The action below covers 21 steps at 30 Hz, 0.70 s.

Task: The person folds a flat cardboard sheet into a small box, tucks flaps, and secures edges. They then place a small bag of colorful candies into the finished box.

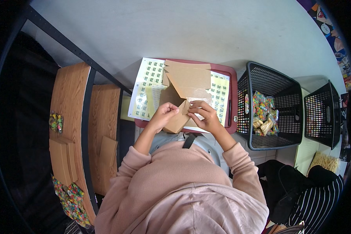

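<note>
Close in front of my body, a part-folded brown cardboard box [176, 124] stands tilted with its flaps raised. My left hand [163, 116] pinches the box's left side, thumb and fingertips pressed together. My right hand [204, 114] has its fingers closed on a small flap at the right side. Behind the box lies more brown cardboard [193, 78], flat with a cut edge; whether it joins the box I cannot tell. Sheets of printed labels [146, 76] lie under the cardboard, showing on both sides.
A dark red tabletop [233, 74] carries the sheets. To its right stands a black plastic crate [288, 78] holding bags of colourful pieces, with another black crate [323, 117] beyond. Left, a wooden shelf [72, 89] holds folded cardboard boxes [60, 158] and colourful bags [70, 201].
</note>
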Motion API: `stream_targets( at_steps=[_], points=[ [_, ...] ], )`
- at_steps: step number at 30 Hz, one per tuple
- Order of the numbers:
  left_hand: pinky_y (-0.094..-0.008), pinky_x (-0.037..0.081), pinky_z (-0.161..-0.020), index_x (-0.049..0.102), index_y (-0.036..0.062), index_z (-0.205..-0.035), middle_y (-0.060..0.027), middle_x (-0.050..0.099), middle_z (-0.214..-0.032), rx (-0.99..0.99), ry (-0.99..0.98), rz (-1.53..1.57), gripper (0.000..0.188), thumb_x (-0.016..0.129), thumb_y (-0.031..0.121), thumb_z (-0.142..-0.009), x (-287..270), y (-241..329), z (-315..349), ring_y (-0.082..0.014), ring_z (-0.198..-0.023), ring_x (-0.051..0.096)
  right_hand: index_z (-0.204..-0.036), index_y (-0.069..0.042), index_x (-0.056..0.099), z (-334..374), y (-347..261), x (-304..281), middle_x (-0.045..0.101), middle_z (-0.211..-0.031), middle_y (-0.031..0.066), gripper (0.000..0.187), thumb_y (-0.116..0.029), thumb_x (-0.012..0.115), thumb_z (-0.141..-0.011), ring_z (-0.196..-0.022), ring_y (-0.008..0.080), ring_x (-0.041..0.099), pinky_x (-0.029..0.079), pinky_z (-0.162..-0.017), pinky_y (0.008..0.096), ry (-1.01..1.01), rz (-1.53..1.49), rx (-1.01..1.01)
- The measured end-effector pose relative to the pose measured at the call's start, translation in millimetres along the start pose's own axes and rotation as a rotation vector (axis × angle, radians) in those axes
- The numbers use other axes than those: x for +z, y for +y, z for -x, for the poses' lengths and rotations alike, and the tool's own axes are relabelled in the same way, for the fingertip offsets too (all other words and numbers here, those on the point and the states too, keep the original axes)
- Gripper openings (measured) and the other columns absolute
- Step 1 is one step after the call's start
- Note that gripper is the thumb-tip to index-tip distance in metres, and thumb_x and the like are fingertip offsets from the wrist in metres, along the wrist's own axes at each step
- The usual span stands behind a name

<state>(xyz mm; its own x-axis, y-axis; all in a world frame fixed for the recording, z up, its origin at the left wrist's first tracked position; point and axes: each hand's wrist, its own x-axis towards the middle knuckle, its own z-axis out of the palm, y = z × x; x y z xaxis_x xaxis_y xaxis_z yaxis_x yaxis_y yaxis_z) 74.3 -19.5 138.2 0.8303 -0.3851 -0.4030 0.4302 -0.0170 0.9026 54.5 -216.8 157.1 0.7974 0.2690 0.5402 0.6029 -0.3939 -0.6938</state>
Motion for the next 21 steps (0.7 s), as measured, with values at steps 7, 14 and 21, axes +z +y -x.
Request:
stream_targets(
  at_steps=[7, 14, 21],
  points=[
    [-0.0194, 0.042, -0.067, 0.053, 0.0013, -0.089, -0.0024, 0.056, -0.081, 0.006, 0.002, 0.021, 0.011, 0.057, 0.011, -0.085, 0.2, -5.9, -0.6, -0.0067, -0.073, 0.051, -0.081, 0.0, 0.064, 4.3, 3.5, -1.2, 0.06, -0.084, 0.0114, 0.016, 0.002, 0.069, -0.066, -0.091, 0.0266, 0.061, 0.051, -0.073, 0.032, -0.088, 0.048, -0.055],
    [-0.0195, 0.042, -0.068, 0.053, 0.0016, -0.089, -0.0024, 0.056, -0.081, 0.023, 0.014, -0.02, 0.011, 0.057, 0.011, -0.085, 1.5, -6.8, -2.8, -0.007, -0.074, 0.05, -0.079, 0.001, 0.064, 1.9, 1.5, -4.7, 0.061, -0.086, 0.0113, 0.015, 0.001, 0.068, -0.065, -0.091, 0.0263, 0.06, 0.051, -0.073, 0.0328, -0.155, 0.106, -0.078],
    [-0.02, 0.041, -0.069, 0.052, 0.0037, -0.09, -0.0022, 0.054, -0.083, 0.045, 0.017, -0.127, 0.01, 0.054, 0.013, -0.087, 2.1, -3.4, -2.2, -0.0063, -0.077, 0.05, -0.082, 0.001, 0.065, 2.1, -2.2, 0.1, 0.059, -0.09, 0.0116, 0.014, 0.001, 0.067, -0.068, -0.091, 0.0267, 0.06, 0.051, -0.072, 0.0316, -0.105, 0.053, 0.06]
  ],
)
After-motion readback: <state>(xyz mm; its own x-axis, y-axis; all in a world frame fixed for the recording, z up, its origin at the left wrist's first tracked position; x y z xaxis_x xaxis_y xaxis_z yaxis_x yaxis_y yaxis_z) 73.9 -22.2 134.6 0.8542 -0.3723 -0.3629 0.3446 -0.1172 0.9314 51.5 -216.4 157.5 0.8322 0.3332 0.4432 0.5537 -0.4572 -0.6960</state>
